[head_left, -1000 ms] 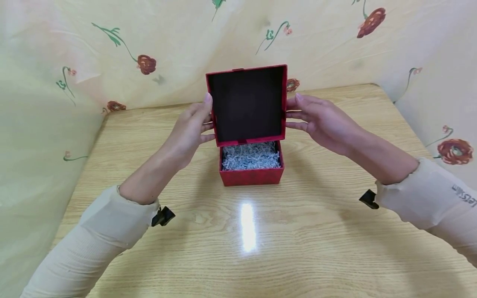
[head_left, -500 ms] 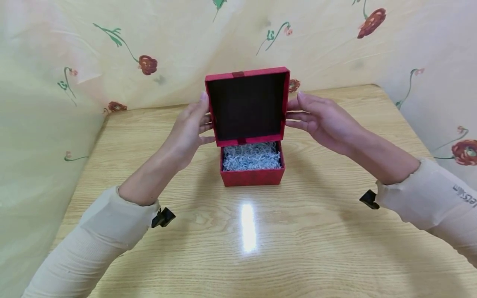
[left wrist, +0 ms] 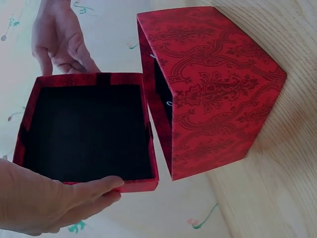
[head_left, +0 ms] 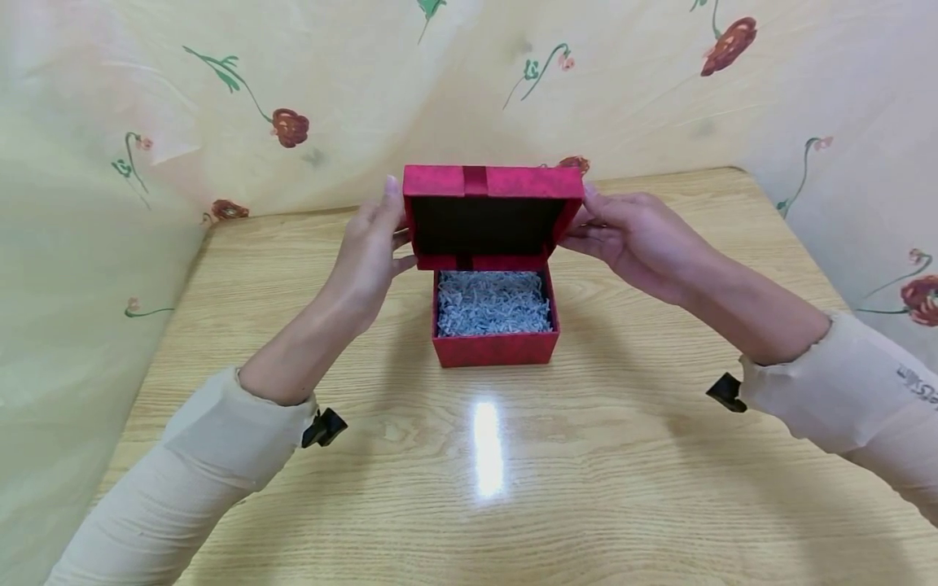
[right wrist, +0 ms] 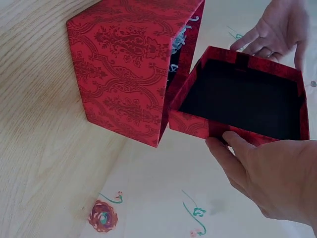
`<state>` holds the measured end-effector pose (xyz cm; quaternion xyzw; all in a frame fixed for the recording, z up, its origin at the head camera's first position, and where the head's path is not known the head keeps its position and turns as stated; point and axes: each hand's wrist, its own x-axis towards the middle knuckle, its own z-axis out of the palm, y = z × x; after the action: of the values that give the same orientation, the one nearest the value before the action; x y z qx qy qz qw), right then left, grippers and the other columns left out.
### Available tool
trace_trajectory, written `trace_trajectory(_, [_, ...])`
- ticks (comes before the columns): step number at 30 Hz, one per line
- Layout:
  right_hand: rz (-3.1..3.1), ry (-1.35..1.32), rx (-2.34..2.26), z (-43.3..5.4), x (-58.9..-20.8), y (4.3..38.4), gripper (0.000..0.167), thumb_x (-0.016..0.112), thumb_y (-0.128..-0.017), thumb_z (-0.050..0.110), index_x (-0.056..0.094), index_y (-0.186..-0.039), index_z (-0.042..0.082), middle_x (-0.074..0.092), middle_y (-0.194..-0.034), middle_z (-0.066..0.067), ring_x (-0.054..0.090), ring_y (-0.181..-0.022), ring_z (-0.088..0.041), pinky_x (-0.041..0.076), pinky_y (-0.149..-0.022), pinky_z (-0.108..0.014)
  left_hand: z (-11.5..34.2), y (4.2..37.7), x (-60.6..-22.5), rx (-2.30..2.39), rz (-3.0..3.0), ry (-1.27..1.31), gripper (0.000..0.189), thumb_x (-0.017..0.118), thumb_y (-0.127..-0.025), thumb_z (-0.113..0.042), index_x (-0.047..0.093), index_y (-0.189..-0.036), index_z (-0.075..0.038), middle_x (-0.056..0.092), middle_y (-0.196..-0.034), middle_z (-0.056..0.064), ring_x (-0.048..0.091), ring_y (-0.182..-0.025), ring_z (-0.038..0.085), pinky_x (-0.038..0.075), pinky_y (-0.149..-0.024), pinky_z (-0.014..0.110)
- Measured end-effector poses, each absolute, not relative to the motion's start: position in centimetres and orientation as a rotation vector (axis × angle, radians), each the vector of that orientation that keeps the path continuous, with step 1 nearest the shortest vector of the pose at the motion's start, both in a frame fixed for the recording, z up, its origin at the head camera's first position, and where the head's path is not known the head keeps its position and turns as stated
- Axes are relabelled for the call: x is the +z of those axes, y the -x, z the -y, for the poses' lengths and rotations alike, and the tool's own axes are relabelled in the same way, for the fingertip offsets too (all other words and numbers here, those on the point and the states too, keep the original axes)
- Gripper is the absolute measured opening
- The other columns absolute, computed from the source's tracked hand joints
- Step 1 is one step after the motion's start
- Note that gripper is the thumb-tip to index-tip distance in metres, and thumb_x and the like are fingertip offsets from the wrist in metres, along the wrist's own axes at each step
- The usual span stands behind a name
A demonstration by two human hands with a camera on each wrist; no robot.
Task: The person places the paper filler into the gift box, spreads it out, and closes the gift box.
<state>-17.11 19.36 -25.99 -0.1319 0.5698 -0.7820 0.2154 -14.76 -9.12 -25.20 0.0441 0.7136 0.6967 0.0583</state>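
Note:
A red patterned box (head_left: pixel 495 350) stands on the table, filled with pale blue shredded paper (head_left: pixel 494 305). Its lid (head_left: pixel 440 181), red outside and black inside, is held up at a tilt over the back of the box, hollow side facing me. My left hand (head_left: pixel 361 264) holds the lid's left side, thumb at the upper corner. On the opposite side my right hand (head_left: pixel 641 240) holds the lid, fingers partly behind it. In the left wrist view the lid (left wrist: pixel 89 131) lies close to the box's rim; I cannot tell whether they touch.
The wooden table (head_left: pixel 484 521) runs back to a flowered cloth (head_left: pixel 352 81), which also hangs at both sides. A bright light reflection lies on the tabletop in front of the box. Black clips (head_left: pixel 322 427) stick out from both sleeves.
The lid has tipped forward: its upper edge has come down toward me and its outer front side now shows. Both hands have turned slightly with it; the box has stayed put.

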Motion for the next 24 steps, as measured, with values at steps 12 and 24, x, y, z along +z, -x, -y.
trace_trajectory(12, [-1.522,0.356,-2.075,-20.3,-25.1,17.1,0.031,0.053,-0.099,0.013,0.062,-0.124,-0.003,0.055,-0.131,-0.016,0.051,-0.123,-0.029,0.045,-0.099,-0.033,10.0,15.1,-26.0,2.095,-2.183,-0.258,0.042,0.039,-0.103,-0.040,0.039,-0.117,0.000,0.047,-0.134,0.018,0.047,-0.128,0.031,0.038,-0.107,0.046])
trace_trajectory(24, [-1.434,0.410,-2.070,-21.5,-25.5,17.8,0.028,0.047,-0.099,0.002,0.063,-0.122,-0.003,0.057,-0.131,-0.015,0.056,-0.120,-0.025,0.045,-0.099,-0.031,11.0,15.2,-27.2,2.152,-2.105,-0.425,0.018,0.045,-0.102,-0.012,0.048,-0.104,0.005,0.052,-0.110,0.013,0.052,-0.117,0.026,0.041,-0.104,0.037])
